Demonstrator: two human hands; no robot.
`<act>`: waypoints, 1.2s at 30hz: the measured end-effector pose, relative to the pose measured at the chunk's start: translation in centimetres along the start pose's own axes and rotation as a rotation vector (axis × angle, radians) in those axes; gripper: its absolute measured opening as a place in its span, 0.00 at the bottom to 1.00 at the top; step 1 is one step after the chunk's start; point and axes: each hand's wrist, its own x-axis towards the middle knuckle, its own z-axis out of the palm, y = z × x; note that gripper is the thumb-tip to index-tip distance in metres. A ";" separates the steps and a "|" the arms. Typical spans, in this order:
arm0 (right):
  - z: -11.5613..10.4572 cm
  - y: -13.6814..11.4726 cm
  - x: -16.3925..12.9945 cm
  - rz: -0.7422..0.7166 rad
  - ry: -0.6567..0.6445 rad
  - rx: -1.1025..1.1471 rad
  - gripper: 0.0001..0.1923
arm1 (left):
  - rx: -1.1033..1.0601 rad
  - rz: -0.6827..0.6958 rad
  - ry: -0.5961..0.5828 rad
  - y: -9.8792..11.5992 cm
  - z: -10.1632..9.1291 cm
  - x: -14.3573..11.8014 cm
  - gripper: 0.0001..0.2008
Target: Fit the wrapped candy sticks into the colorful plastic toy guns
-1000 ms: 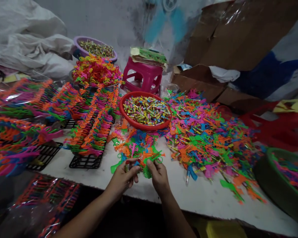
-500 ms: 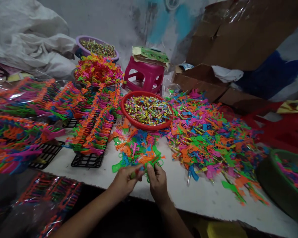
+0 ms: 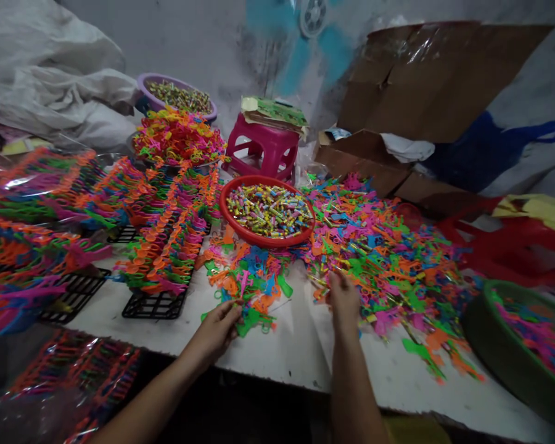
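Note:
My left hand (image 3: 219, 327) is at the near edge of a small loose heap of coloured plastic pieces (image 3: 259, 277). Its fingers are pinched together at a green plastic toy gun (image 3: 254, 322), partly hidden by the fingertips. Off to the right, my right hand (image 3: 345, 302) reaches to the left edge of a large pile of toy guns with shiny tubes (image 3: 379, 246). Motion smears its fingers, and I cannot make out whether anything is in them. Beyond both hands, a red basin (image 3: 234, 229) holds many small shiny yellow, pink and blue tubes.
Black racks (image 3: 155, 306) packed with rows of coloured toys stand on the left. A pink stool (image 3: 263, 139) carries papers behind the red basin. A green tub (image 3: 485, 345) stands at the right, a cardboard box (image 3: 351, 154) and turning fan (image 3: 313, 17) at the back.
My hands were together over a green toy gun; now they are apart. The right has moved right to the large pile, the left slightly left to the small heap. The view has shifted slightly.

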 end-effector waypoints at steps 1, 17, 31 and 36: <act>1.4 0.2 -1.1 -0.035 -0.095 -0.049 0.22 | 0.004 -0.006 -0.010 -0.2 0.0 0.0 0.23; 5.9 1.0 -5.8 -0.024 -0.387 -0.312 0.13 | 0.073 0.060 -0.021 -2.2 0.1 1.0 0.21; 3.7 -4.7 -9.5 0.253 -0.644 0.686 0.17 | -0.143 0.101 -0.170 1.6 1.8 -1.6 0.18; 2.9 -4.7 -9.3 0.346 -0.722 0.965 0.18 | -0.367 -0.013 -0.286 2.4 1.2 -2.5 0.13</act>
